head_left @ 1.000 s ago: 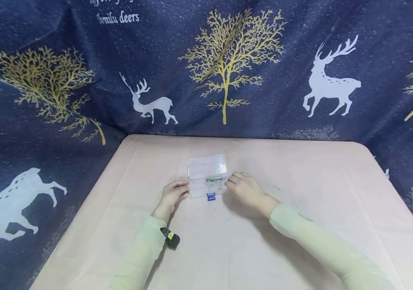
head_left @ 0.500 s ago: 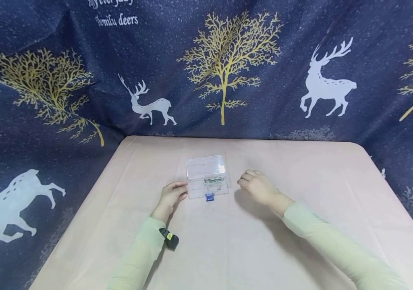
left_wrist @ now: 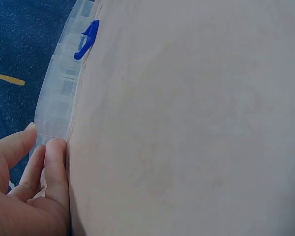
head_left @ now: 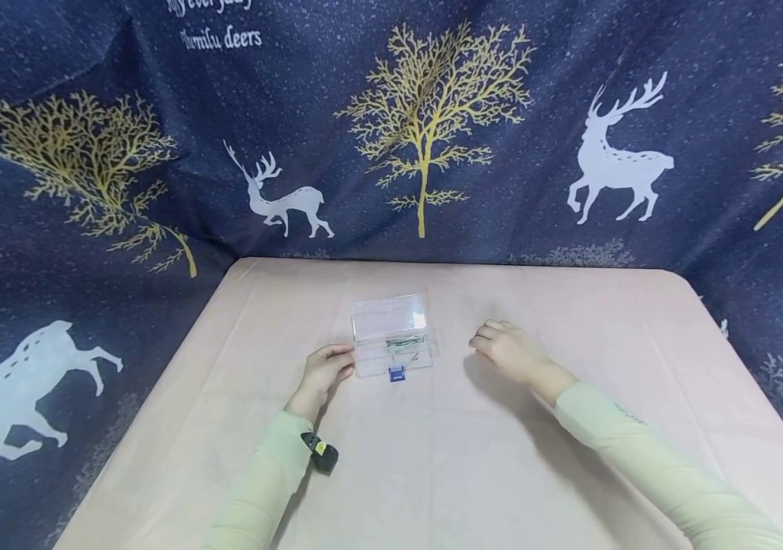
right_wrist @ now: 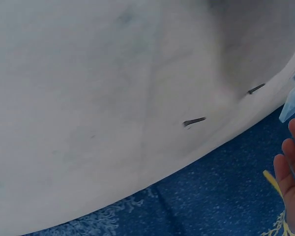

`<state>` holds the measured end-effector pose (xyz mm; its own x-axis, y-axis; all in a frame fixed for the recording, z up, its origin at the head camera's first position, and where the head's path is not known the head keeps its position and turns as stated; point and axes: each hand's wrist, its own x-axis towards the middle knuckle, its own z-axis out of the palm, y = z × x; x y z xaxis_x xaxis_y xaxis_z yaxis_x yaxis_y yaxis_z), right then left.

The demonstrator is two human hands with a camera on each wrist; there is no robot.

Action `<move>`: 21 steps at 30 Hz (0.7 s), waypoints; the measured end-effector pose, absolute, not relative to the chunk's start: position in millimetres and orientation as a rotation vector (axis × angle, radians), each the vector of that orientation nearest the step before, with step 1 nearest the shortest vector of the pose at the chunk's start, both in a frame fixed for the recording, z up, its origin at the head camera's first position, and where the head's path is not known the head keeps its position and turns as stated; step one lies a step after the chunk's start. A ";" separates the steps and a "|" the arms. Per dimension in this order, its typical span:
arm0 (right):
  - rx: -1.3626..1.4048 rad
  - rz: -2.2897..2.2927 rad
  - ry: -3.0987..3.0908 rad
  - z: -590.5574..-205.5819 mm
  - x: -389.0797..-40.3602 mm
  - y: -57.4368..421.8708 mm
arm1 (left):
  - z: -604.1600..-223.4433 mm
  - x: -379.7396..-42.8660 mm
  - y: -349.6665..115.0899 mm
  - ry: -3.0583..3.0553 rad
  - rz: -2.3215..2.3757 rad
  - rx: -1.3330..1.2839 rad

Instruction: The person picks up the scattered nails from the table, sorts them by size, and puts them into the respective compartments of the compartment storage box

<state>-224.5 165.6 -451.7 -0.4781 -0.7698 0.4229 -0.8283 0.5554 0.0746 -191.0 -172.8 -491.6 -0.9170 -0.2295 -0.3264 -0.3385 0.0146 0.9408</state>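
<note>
A clear plastic box (head_left: 372, 363) stands with its lid (head_left: 388, 316) raised and a blue latch (head_left: 397, 373) at its front. Thin greenish pins or nails (head_left: 405, 342) lie in its back compartment, and small brownish pieces (head_left: 415, 357) in front. My left hand (head_left: 325, 372) holds the box's left end; the left wrist view shows thumb and fingers at its corner. To the right of the box, apart from it, my right hand (head_left: 509, 351) hovers with loosely bent fingers. Nothing shows in it. Two small dark nail-like pieces (right_wrist: 194, 121) lie on the table in the right wrist view.
The pale pink tabletop (head_left: 425, 473) ends at a dark blue cloth (head_left: 501, 198) printed with deer and trees, which hangs behind and at the sides. A black device (head_left: 325, 457) is strapped to the left wrist.
My right hand has left the box's right side and moved to the right, covering the dark piece seen earlier on the table. The left hand has stayed at the box.
</note>
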 end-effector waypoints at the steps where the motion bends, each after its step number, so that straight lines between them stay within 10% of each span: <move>1: 1.301 0.196 -2.385 -451.8 -225.2 167.0 | -491.8 -190.9 -172.8 2.180 2.063 -0.608; 21: 1.155 0.134 -2.715 -463.1 -230.4 181.3 | -490.4 -190.4 -172.2 2.189 2.081 -0.595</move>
<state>-230.4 181.3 -463.1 -0.6794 -0.7039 0.2073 -0.7209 0.6930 -0.0096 -190.4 -172.2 -490.4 -0.9233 -0.2318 -0.3062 -0.3175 0.0121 0.9482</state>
